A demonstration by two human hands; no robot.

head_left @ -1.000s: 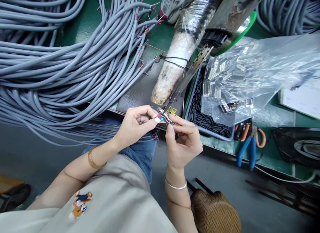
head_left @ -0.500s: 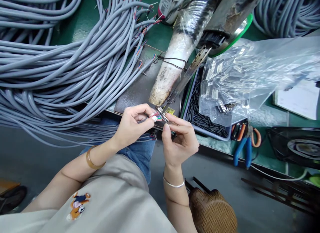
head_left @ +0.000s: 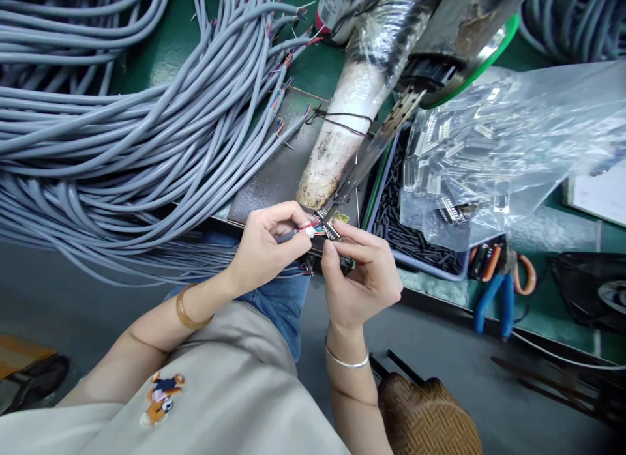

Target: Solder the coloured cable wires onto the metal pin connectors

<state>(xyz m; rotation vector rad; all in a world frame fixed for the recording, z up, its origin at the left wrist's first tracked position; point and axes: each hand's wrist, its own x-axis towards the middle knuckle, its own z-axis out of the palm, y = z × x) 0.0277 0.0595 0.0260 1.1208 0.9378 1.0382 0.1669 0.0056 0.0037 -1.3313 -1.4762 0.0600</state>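
My left hand [head_left: 271, 243] pinches a grey cable [head_left: 287, 236] near its stripped end. Thin coloured wires [head_left: 319, 229] fan out from it toward a small metal multi-pin connector [head_left: 328, 225]. Between its thumb and fingertips, my right hand [head_left: 364, 272] grips that connector from the right side. The narrow end of a dark metal rod, which looks like a fixed soldering iron [head_left: 364, 163], comes down at the connector; whether it touches is too small to tell. A pale, wrapped tapered tube [head_left: 337, 139] leans just behind.
Bundled grey cables [head_left: 122, 135] cover the left of the green table. Right of the iron sits a blue tray [head_left: 425, 267] of small black pieces, overlapped by a clear bag [head_left: 460, 161] of metal connectors. Blue-handled pliers [head_left: 506, 302] lie at the edge; a woven stool [head_left: 430, 416] stands below.
The view has shifted, so the table items and both hands appear farther right. Both hands keep their grips on the cable and connector, and more of the grey cable end shows.
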